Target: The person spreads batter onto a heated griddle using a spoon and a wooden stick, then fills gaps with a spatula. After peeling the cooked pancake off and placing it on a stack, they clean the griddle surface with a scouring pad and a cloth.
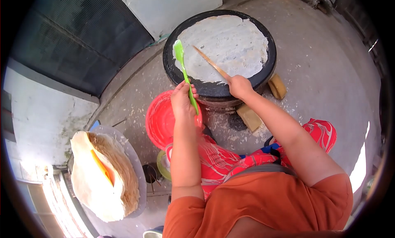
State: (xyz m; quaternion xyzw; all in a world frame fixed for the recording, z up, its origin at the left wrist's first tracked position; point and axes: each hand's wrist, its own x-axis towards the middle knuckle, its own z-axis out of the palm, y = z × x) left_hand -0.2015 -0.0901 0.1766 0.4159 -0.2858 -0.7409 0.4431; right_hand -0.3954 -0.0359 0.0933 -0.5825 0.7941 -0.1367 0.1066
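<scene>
A round black griddle (pixel 176 69) carries a thin white flatbread (pixel 230 46) that covers most of its top. My left hand (pixel 182 100) grips a green spatula (pixel 182 61) whose blade lies on the bread's left edge. My right hand (pixel 240 86) holds a thin wooden stick (pixel 210 63) that points up-left across the bread. Both hands are at the near rim of the griddle.
A red basin (pixel 160 120) sits on the ground below the griddle. A stack of cooked flatbreads (pixel 103 176) with an orange tool on it rests on a round tray (pixel 135 155) at the left. Bricks (pixel 251 116) prop the griddle on the concrete floor. A small bowl (pixel 150 172) stands near the tray.
</scene>
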